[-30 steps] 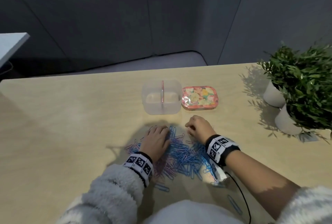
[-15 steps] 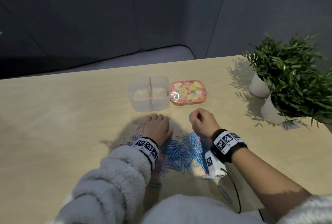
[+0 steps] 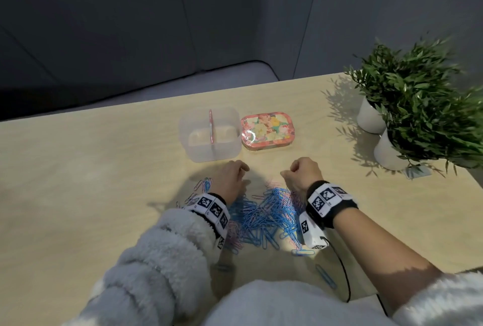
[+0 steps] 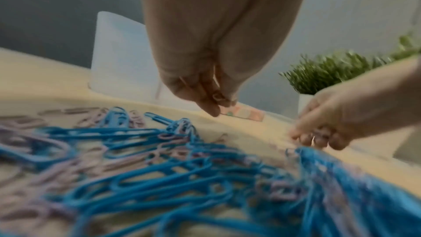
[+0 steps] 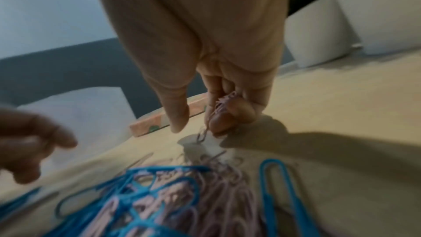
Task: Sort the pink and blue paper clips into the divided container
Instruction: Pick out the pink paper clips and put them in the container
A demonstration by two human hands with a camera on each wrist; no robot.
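A heap of blue and pink paper clips (image 3: 264,215) lies on the wooden table between my wrists. Beyond it stands the clear divided container (image 3: 209,142) with a pink divider (image 3: 211,127); both halves look bare. My left hand (image 3: 232,176) hovers just in front of the container, and in the left wrist view its fingertips (image 4: 212,107) pinch a pink clip (image 4: 217,96). My right hand (image 3: 303,172) is curled to the right of it, over the heap's far edge. In the right wrist view it grips a small bunch of pink clips (image 5: 222,107).
A floral tin lid (image 3: 268,129) lies right of the container. Two potted plants in white pots (image 3: 386,153) stand at the table's right side. A few stray blue clips (image 3: 325,276) and a black cable (image 3: 345,273) lie near my body.
Both hands have come up off the heap and moved forward toward the container. The left hand, flat on the clips before, now pinches a pink clip.
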